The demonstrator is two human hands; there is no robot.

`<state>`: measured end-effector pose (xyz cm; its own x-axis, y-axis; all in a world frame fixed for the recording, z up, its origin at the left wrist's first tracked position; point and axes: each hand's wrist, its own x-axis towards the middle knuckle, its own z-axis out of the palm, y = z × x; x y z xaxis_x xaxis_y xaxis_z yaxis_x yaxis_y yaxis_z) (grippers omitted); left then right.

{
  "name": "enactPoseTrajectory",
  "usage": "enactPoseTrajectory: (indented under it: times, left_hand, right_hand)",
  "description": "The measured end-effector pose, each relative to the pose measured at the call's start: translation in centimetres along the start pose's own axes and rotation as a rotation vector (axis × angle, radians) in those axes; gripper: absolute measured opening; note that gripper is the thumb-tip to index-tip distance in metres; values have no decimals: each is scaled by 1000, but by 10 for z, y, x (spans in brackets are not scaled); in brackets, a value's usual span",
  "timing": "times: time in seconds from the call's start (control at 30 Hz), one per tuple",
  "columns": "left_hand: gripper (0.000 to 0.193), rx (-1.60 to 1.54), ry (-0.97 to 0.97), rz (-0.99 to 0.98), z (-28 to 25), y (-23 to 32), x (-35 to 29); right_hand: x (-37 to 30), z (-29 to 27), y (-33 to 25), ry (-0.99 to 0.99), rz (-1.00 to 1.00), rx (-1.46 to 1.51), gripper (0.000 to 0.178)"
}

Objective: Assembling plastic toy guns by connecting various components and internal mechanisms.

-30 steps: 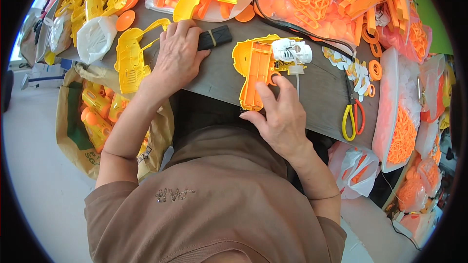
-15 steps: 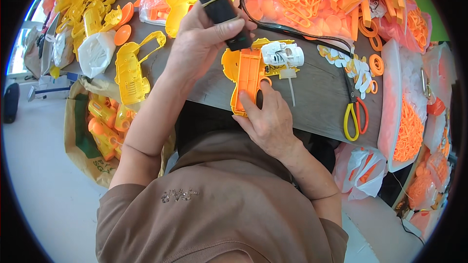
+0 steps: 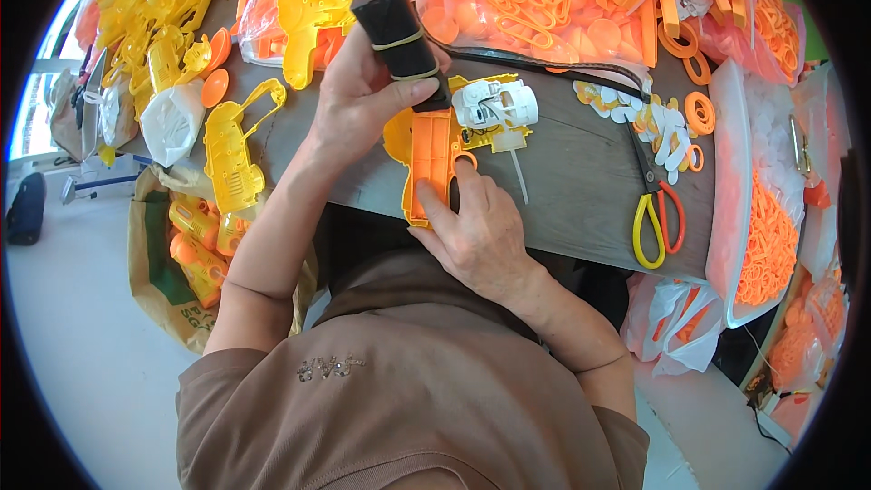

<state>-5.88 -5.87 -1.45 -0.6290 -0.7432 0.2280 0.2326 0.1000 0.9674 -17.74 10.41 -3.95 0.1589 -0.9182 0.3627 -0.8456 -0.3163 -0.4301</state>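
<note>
The left hand [image 3: 354, 113] has its fingers wrapped around a banded black block [image 3: 390, 23], lower end at the top of an orange tray-shaped part [image 3: 430, 145]. The right hand [image 3: 485, 240] pinches the near end of the yellow shell half [image 3: 396, 138] that holds this part, at the edge of the bench [image 3: 567, 209]. A white unit [image 3: 513, 104] sits in the shell's right side; scissors [image 3: 651, 222] lie farther right, another yellow shell [image 3: 230, 161] to the left.

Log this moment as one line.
left hand: grips black banded block | right hand: on orange part | orange part: in yellow shell | white unit: alongside
</note>
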Motion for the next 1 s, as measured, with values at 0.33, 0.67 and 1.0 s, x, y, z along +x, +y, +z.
enactPoseTrajectory:
  times: [0.33, 0.67, 1.0]
  left_hand:
    - [40, 240, -7, 173, 2, -5, -14]
    - [43, 168, 91, 133, 5, -5, -14]
    - [43, 166, 100, 75, 2, -1, -11]
  right_hand:
    - [-1, 2, 2, 48, -10, 21, 59]
    - [-2, 5, 2, 56, -3, 24, 59]
    - [-3, 6, 3, 81, -18, 53, 55]
